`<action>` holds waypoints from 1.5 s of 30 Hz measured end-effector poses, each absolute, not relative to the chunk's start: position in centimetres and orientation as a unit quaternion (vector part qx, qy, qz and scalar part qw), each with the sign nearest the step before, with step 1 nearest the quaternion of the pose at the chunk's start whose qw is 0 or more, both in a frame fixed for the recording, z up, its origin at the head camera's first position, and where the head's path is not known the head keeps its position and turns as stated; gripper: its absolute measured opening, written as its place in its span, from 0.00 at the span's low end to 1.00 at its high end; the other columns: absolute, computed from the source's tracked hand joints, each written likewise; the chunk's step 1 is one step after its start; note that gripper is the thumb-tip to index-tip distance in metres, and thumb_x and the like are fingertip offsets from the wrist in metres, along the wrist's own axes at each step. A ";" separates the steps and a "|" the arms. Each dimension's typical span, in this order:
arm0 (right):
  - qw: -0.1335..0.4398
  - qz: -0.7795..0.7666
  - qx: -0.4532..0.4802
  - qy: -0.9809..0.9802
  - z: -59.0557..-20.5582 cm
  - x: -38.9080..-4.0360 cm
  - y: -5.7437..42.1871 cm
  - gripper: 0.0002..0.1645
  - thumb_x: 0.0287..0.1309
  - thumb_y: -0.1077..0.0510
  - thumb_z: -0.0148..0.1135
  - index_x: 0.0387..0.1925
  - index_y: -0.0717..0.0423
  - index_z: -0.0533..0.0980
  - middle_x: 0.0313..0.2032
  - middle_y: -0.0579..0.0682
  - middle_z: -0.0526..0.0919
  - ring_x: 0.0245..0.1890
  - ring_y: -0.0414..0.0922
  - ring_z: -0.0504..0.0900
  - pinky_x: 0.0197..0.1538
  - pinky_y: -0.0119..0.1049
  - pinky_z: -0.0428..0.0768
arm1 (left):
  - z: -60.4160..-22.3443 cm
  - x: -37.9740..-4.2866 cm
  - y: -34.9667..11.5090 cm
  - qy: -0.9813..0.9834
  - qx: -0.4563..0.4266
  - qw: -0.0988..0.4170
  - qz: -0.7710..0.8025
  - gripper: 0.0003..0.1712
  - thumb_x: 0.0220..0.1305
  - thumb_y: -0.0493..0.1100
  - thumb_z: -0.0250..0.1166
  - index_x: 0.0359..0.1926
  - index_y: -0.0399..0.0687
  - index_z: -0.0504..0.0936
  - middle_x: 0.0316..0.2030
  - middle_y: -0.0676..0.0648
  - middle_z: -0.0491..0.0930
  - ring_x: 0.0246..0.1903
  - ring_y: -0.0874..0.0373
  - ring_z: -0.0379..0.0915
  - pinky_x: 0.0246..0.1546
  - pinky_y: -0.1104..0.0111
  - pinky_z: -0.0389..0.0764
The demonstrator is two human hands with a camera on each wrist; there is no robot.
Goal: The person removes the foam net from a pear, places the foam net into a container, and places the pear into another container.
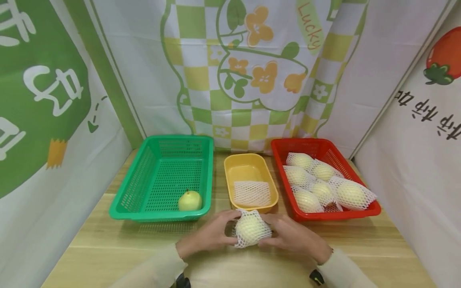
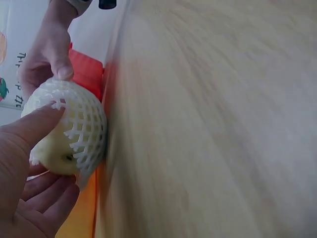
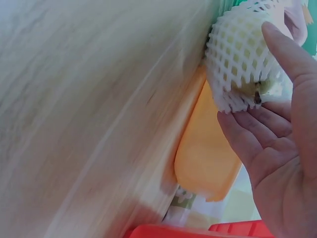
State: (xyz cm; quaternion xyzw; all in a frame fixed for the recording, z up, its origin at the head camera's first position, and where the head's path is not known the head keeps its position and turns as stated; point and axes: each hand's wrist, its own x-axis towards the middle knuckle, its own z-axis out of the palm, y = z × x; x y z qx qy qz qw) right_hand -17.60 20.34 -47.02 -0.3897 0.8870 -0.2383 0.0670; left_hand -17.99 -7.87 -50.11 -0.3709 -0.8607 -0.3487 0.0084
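A pale yellow pear (image 1: 249, 229) in a white foam net sleeve (image 2: 88, 121) is between my two hands, just in front of the yellow tray. My left hand (image 1: 212, 235) grips it from the left, thumb on the net and fingers under the bare end, which shows in the left wrist view. From the other side my right hand (image 1: 289, 237) holds it, with the thumb on the mesh and fingertips at the net's edge near the stem (image 3: 257, 93). The net covers most of the pear.
One bare pear (image 1: 190, 201) lies in the green basket (image 1: 115, 208) at left. The yellow tray (image 1: 228, 172) holds a flat foam net (image 1: 252, 193). Several net-wrapped pears (image 1: 351, 195) fill the red basket (image 1: 306, 216) at right. A patterned curtain (image 1: 201, 80) hangs behind.
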 end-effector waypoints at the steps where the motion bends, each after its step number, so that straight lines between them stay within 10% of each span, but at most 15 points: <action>1: 0.065 -0.242 -0.393 0.885 -47.0 -17.6 20.2 0.35 0.63 0.39 0.73 0.66 0.49 0.78 0.56 0.37 0.86 0.53 0.32 0.83 0.60 0.37 0.86 | -50.1 -18.0 -7.6 -0.859 -0.373 0.007 -0.351 0.39 0.52 0.38 0.81 0.65 0.37 0.78 0.61 0.41 0.84 0.60 0.48 0.82 0.64 0.59 0.84; 33: 0.033 -0.312 -0.440 0.841 -46.9 -17.4 20.7 0.10 0.67 0.57 0.72 0.48 0.47 0.89 0.39 0.39 0.92 0.33 0.26 0.79 0.39 0.23 0.85 | -49.2 -15.7 -9.5 -0.857 -0.306 -0.034 -0.413 0.40 0.50 0.36 0.79 0.65 0.29 0.78 0.63 0.32 0.82 0.55 0.43 0.86 0.54 0.65 0.89; 45: 0.056 -0.320 -0.393 0.860 -45.9 -16.8 22.4 0.10 0.65 0.59 0.73 0.47 0.48 0.90 0.42 0.40 0.93 0.36 0.27 0.83 0.39 0.25 0.87 | -49.2 -15.5 -11.1 -0.861 -0.297 -0.028 -0.411 0.43 0.53 0.55 0.83 0.66 0.41 0.80 0.58 0.44 0.87 0.53 0.53 0.86 0.54 0.62 0.88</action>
